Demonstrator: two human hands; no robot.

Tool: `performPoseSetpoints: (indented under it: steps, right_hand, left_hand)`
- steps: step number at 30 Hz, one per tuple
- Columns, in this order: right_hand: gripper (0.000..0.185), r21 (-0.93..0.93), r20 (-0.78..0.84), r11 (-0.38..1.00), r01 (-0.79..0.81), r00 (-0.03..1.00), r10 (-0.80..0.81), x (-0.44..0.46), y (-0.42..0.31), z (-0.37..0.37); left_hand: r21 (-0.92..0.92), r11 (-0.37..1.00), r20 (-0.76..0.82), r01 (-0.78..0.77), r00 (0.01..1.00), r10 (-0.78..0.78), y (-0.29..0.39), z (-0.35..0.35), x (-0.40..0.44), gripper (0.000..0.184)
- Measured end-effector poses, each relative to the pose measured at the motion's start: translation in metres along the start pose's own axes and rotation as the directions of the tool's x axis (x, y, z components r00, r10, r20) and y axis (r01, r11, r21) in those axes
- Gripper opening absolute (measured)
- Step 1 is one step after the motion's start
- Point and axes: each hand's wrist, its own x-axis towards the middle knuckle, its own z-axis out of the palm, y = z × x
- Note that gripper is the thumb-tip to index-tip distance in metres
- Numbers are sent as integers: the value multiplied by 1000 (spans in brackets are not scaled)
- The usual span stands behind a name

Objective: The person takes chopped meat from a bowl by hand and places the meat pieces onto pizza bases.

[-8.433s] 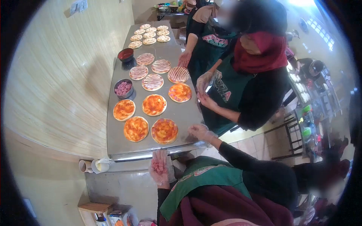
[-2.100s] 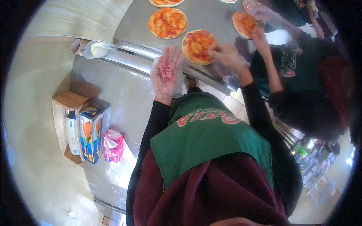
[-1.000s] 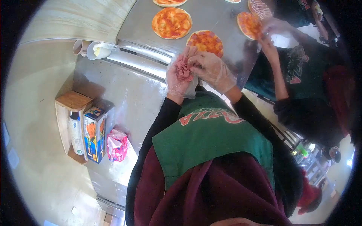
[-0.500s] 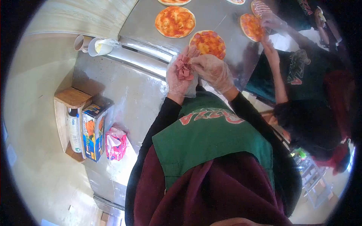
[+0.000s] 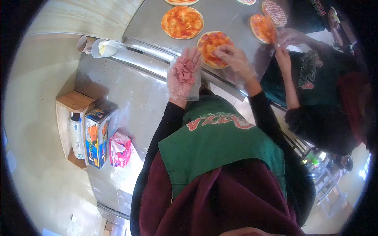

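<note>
My left hand (image 5: 183, 74), in a clear plastic glove, is turned palm up with a small heap of chopped ham (image 5: 186, 70) resting in it. Fingers pinched together, my gloved right hand (image 5: 236, 61) is over the right part of a pizza base (image 5: 210, 41) spread with red sauce. What the fingertips hold is too small to make out. Pink ham pieces lie along that base's rim. Just beyond it is another sauced base (image 5: 182, 22), on which no ham shows.
At right, a co-worker's hands (image 5: 285, 49) are beside another topped pizza (image 5: 263, 28) and a base with pale stripes (image 5: 274, 13). Left of me are a white jug (image 5: 104, 49), a cup (image 5: 84, 45), a glove box (image 5: 96, 137) and a pink wipes pack (image 5: 120, 149).
My right hand has moved from the ham heap in my left palm to above the near pizza. The left hand has shifted slightly left, its ham now uncovered.
</note>
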Motion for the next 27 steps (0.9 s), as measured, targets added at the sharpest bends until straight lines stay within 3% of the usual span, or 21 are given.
performPoseSetpoints:
  steps: [3,6,9,12,15,18,21,24,27]
  right_hand:
    - [32,-421,85,906,-47,992,91,7,15,-13]
    - [34,-630,96,776,-24,989,108,4,12,-5]
    - [25,-714,22,699,32,999,-23,-2,10,7]
    - [23,-816,71,548,183,973,-219,-5,7,14]
    - [31,-772,34,624,121,988,-149,-4,5,14]
    - [26,-599,1,791,126,988,-157,0,1,10]
    - [24,-448,82,871,199,980,-182,-18,-44,22]
    - [21,-447,269,802,396,915,-302,-25,-52,33]
    - [19,-561,225,644,520,844,-486,-29,-59,46]
  left_hand:
    - [9,999,-6,-35,999,35,6,-5,0,52]
    - [6,998,-19,-55,998,55,9,-7,0,52]
    - [-2,999,-20,-50,999,50,9,-9,-2,54]
    - [4,999,-16,-42,999,42,5,-10,-3,55]
    - [-14,999,4,-37,999,37,1,-12,-3,56]
    - [15,1000,-5,-15,1000,15,-1,-5,-3,56]
    - [79,997,-32,6,999,-4,-2,7,-5,57]
    - [88,996,-31,24,999,-21,-4,6,-2,57]
    - [50,999,7,20,1000,-21,-8,0,2,58]
